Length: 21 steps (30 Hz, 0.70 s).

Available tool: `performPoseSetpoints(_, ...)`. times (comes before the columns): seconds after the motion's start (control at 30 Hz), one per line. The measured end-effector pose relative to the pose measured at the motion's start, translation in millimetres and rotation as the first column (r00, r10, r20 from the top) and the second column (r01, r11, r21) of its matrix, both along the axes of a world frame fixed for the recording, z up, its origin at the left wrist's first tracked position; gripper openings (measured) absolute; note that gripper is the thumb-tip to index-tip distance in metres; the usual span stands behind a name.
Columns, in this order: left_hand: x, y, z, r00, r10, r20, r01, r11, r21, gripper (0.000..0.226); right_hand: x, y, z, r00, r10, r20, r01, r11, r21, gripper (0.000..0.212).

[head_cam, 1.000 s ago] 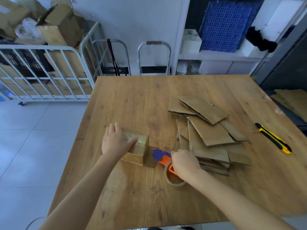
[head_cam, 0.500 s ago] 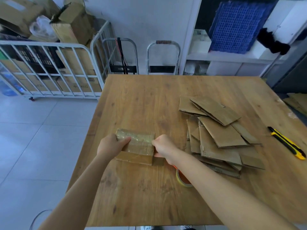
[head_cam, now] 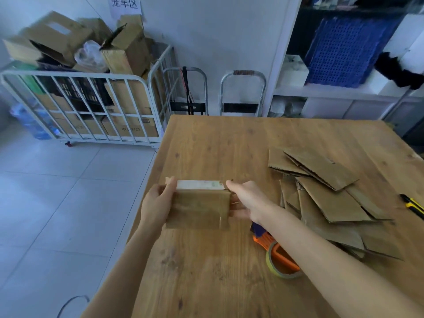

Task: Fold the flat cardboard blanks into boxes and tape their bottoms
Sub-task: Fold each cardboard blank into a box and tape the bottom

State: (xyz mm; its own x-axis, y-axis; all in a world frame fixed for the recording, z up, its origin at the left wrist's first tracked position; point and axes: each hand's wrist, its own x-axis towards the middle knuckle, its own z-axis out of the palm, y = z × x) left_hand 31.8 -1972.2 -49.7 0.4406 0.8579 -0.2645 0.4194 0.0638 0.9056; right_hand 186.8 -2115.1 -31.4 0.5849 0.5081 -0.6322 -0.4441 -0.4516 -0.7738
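A small folded cardboard box [head_cam: 198, 206] with shiny tape along its far top face is held up over the left part of the wooden table [head_cam: 229, 138]. My left hand [head_cam: 157, 203] grips its left end, thumb over the top edge. My right hand [head_cam: 246, 200] grips its right end. Behind my right forearm the orange and blue tape dispenser [head_cam: 280, 255] lies on the table. A loose pile of flat cardboard blanks [head_cam: 325, 193] spreads over the table's right half.
A yellow and black utility knife [head_cam: 413, 205] lies at the right edge. The table's left edge drops to a tiled floor. A white cage cart [head_cam: 91, 111] full of cartons stands at the back left, two hand trucks [head_cam: 241, 95] by the wall, shelving at the right.
My right hand has left the tape dispenser and taken the box's right end. Both hands have lifted and tilted the box. My view has swung to the left.
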Motion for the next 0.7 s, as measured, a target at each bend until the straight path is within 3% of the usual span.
performPoseSetpoints(0.07,1,2,-2,0.998,-0.053,0.029,0.051,0.996,0.069,0.041,-3,3,1,0.987,0.050,0.155,-0.050,0.999,-0.004,0.010)
performPoseSetpoints(0.13,2,-2,-9,0.989,-0.147,-0.032,0.150,0.974,0.168,0.060,-3,3,-4,0.947,0.080,0.311,-0.071,0.997,-0.039,0.020)
performPoseSetpoints(0.2,3,-10,-18,0.969,-0.206,-0.139,0.234,0.942,0.239,0.065,-3,-1,-13,0.908,0.110,0.403,-0.077,0.992,-0.097,0.031)
performPoseSetpoints(0.37,6,-29,-36,0.913,-0.321,-0.254,0.371,0.911,0.182,0.060,-7,-18,-44,0.882,0.286,0.374,-0.198,0.946,-0.258,0.036)
performPoseSetpoints(0.47,9,-35,-34,0.942,-0.235,-0.238,0.279,0.944,0.174,0.051,-4,-24,-48,0.855,0.308,0.418,-0.221,0.944,-0.243,0.025)
performPoseSetpoints(0.53,11,-37,-32,0.948,-0.144,-0.284,0.207,0.956,0.209,0.062,3,-27,-41,0.779,0.299,0.551,-0.192,0.951,-0.244,0.016)
performPoseSetpoints(0.6,14,-38,-29,0.944,-0.074,-0.321,0.202,0.900,0.385,0.064,13,-31,-28,0.632,0.282,0.722,-0.131,0.957,-0.259,0.019)
performPoseSetpoints(0.7,30,-47,-24,0.900,-0.148,-0.409,0.397,0.664,0.634,0.058,29,-30,-11,0.426,0.287,0.858,-0.143,0.958,-0.249,0.019)
